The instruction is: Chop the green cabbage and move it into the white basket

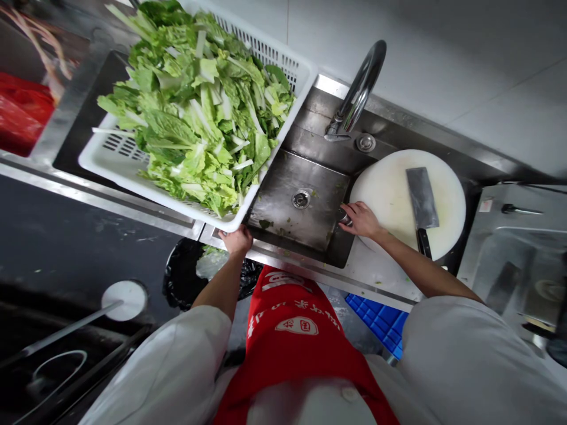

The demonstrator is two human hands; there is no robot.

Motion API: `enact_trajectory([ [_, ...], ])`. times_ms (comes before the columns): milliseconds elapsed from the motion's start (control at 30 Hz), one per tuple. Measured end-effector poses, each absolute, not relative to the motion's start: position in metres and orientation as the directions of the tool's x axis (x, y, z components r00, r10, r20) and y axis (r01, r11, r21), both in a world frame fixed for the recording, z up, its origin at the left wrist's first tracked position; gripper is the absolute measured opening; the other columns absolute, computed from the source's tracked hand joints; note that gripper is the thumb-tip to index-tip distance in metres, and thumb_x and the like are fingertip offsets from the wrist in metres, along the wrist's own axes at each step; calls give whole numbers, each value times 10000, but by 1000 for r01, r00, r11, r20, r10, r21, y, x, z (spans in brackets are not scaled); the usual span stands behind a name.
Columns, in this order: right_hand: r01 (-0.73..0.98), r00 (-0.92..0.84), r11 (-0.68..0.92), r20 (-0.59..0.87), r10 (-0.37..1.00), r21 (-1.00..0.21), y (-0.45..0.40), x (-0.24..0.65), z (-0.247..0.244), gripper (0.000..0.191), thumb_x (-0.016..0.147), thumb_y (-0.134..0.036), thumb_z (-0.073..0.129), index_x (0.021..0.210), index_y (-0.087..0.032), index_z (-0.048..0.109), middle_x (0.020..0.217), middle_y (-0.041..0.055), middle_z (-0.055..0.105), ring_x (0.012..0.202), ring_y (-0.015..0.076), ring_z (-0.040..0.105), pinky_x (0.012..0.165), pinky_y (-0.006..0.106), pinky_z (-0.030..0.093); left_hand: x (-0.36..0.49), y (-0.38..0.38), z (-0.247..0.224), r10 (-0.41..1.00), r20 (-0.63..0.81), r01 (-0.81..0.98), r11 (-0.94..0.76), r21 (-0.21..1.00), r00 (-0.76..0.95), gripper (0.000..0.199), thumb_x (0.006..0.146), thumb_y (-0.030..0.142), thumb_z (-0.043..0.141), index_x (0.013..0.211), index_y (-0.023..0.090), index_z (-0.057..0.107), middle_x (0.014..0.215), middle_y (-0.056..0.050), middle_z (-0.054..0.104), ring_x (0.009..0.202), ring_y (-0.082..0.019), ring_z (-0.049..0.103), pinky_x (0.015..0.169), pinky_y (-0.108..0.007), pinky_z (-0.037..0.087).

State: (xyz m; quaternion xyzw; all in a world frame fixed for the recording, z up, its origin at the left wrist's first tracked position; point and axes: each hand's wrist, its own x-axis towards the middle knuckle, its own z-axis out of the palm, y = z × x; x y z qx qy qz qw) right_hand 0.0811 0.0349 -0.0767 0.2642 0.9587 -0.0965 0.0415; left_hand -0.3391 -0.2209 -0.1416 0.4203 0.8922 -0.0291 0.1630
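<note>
My left hand (237, 241) is curled at the sink's front edge, right against the near corner of a white plastic basket (305, 77). Whether its fingers grip the basket or the metal edge is hidden. Cut leafy greens (208, 112) are heaped in that basket, which rests over the left part of the sink. Over the right side of the steel basin (319, 171), my right hand (362, 221) has its fingers around a small round metal piece (345, 217). Beside that hand, a cleaver (422, 198) lies on a round white cutting board (385, 183).
A curved faucet (365, 77) rises behind the basin, near a round metal knob (365, 142). Leaf scraps lie around the drain (301, 199). A black-lined bin (179, 274) stands below the front edge. At far left is a red plastic bag (24, 109); a blue crate (376, 321) sits below right.
</note>
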Motion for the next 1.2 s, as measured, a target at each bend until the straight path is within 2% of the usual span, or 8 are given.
enact_trajectory([
  [333,504,-863,850,-119,490,-154,35,84,-80,708,974,-586,512,1430,-48,582,1260,231,664,1112,356,607,1075,507,417,-340,-223,-146,741,-308,753,649,104,-596,403,955,326,406,1036,173,769,974,-175,740,931,-354,641,1066,-568,229],
  [633,506,-862,847,-117,493,-164,36,85,-82,699,972,-584,515,1450,-76,566,1247,218,664,1108,363,606,1072,522,421,-341,-223,-149,748,-294,763,641,85,-595,399,959,338,403,1000,175,766,953,-164,745,906,-347,642,1068,-560,225],
  [1200,507,-862,849,-120,493,-150,35,84,-80,704,980,-597,500,1437,-66,575,1240,219,668,1108,361,606,1072,515,422,-340,-222,-145,747,-302,763,640,90,-592,407,955,331,398,1021,175,768,974,-169,740,945,-354,642,1099,-566,197],
])
